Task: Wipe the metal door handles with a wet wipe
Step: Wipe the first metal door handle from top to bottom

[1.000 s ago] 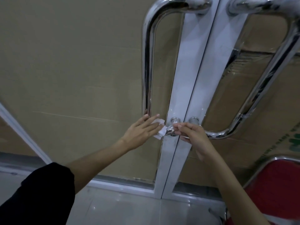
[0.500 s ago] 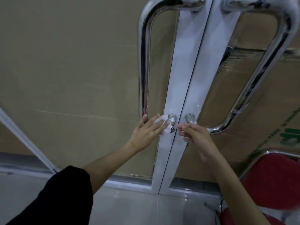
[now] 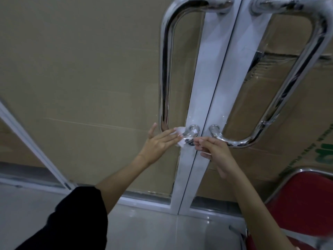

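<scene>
Wet wipe point(image 3: 180, 137): in the head view, a small white crumpled sheet lies at the lower bend of the left door handle point(image 3: 164, 69), just beside the handle's lower mounting post on the frame. The left hand point(image 3: 158, 143) presses it against the metal with fingers extended and nearly straight; this grip is released, not curled round the wipe. The right hand point(image 3: 214, 150) reaches in from the other side, fingertips at the same bend. Whether its grip pinches the wipe's edge or only touches the metal cannot be told.

The right door handle point(image 3: 295, 78) is a matching polished tube on the adjoining door, untouched at this moment. A red chair point(image 3: 304, 201) stands at lower right, near the doors.

Handling judgement: the wipe is light, soft and limp, and likely slides easily on wet polished steel. It is best wrapped round the tube and held by fingers and thumb. The handles are rigid and fixed, and accept firm pressure.
</scene>
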Available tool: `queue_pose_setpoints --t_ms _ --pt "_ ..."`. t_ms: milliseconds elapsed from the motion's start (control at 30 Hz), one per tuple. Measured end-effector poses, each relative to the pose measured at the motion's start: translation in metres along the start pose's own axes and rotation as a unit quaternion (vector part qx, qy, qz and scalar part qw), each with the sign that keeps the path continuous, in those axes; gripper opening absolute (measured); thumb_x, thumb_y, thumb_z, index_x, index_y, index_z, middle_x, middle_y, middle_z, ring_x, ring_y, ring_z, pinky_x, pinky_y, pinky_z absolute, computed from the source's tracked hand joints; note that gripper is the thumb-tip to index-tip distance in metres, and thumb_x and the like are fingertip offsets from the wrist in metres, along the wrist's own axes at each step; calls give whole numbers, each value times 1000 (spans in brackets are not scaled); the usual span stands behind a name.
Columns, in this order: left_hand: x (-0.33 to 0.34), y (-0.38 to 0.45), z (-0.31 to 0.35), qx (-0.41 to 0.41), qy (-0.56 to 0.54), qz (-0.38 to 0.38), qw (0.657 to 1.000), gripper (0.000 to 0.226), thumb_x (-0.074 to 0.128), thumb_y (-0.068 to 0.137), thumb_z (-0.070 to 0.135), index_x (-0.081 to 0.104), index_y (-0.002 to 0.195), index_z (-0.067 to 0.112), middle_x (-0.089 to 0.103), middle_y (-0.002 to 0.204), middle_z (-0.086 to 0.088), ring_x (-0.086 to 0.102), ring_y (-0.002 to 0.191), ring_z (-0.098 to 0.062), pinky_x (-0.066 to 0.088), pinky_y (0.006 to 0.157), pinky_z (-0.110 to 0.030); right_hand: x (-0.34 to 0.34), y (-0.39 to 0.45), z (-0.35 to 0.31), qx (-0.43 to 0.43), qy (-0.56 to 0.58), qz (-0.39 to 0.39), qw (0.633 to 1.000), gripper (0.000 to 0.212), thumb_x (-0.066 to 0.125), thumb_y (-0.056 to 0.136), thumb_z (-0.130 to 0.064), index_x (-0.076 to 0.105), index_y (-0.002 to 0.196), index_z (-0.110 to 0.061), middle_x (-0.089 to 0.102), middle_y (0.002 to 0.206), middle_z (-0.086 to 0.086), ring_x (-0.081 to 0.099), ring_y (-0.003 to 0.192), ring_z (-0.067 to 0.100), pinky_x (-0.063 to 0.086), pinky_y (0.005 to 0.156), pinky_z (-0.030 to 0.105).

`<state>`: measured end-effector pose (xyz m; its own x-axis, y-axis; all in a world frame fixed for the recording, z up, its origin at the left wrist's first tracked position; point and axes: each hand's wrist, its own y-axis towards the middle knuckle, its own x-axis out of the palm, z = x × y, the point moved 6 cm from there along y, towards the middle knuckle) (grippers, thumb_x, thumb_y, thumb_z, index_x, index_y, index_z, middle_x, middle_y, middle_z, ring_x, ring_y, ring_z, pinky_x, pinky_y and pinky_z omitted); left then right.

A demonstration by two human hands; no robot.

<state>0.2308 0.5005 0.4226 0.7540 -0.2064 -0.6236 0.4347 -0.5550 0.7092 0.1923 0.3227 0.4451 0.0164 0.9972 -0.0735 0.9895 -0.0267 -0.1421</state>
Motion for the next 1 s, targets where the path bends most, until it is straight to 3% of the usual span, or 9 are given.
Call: queue_pose_setpoints --t_ms 100,200,300,367,467,567,700,900,1000 --pt "-21 -16 -18 9 -90 65 994 34 45 97 3 69 114 19 68 118 6 58 117 -7 6 117 -41 2 0 3 4 8 5 1000 19 54 94 -14 69 106 -10 71 102 3 65 100 18 45 96 37" --pt "-27 -36 -39 -174 -223 121 952 25 55 92 7 66 114 11 64 119 4 60 114 -9 22 115 -38 5 0 6 7 1 1 1000 20 54 95 -15 70 105 -12 71 105 4 65 103 18 47 97 37" --pt "-28 -47 -60 -501 -389 208 745 26 58 91 7 61 118 9 65 113 -1 63 91 10 35 108 -25 11 2 4 9 -2 -6 1000 19 54 95 -16 70 104 -13 71 105 3 65 102 16 47 95 34" --pt "-25 -32 -54 -577 -474 222 627 25 56 93 11 64 116 5 68 106 1 58 83 18 44 90 -14 18 4 -2 5 -1 -14 1000 17 54 95 -16 70 100 -16 71 103 1 65 101 15 47 93 31" --pt "0 -8 -31 -597 -588 162 520 28 48 98 19 65 109 0 65 90 12 55 79 10 43 77 -7 27 8 -10 -5 5 -25 1000 17 54 95 -17 70 97 -19 71 100 -2 66 98 14 47 90 29" --pt "37 -17 -2 -612 -686 85 384 29 39 101 32 59 86 18 65 98 4 61 88 0 44 82 -15 30 9 -12 -8 11 -23 1000 17 54 95 -17 70 96 -20 72 98 -2 66 96 12 47 89 28" --pt "50 -26 14 -625 -753 -1 206 34 36 98 15 69 91 12 74 79 7 69 65 -2 54 59 -14 20 6 -11 -5 9 -11 1000 18 54 95 -16 70 101 -16 71 104 3 65 101 17 46 94 34" --pt "45 6 -10 -618 -756 97 193 33 37 95 18 66 83 9 70 67 3 65 61 -7 45 66 -20 8 11 -14 2 12 13 1000 16 54 94 -14 70 95 -16 69 100 7 63 94 16 45 98 37" --pt "56 -4 14 -611 -779 125 69 33 39 96 22 68 87 7 69 67 0 63 58 -11 48 57 -22 15 14 -13 2 10 7 1000 17 53 94 -14 69 92 -18 69 96 4 64 92 15 45 95 35"
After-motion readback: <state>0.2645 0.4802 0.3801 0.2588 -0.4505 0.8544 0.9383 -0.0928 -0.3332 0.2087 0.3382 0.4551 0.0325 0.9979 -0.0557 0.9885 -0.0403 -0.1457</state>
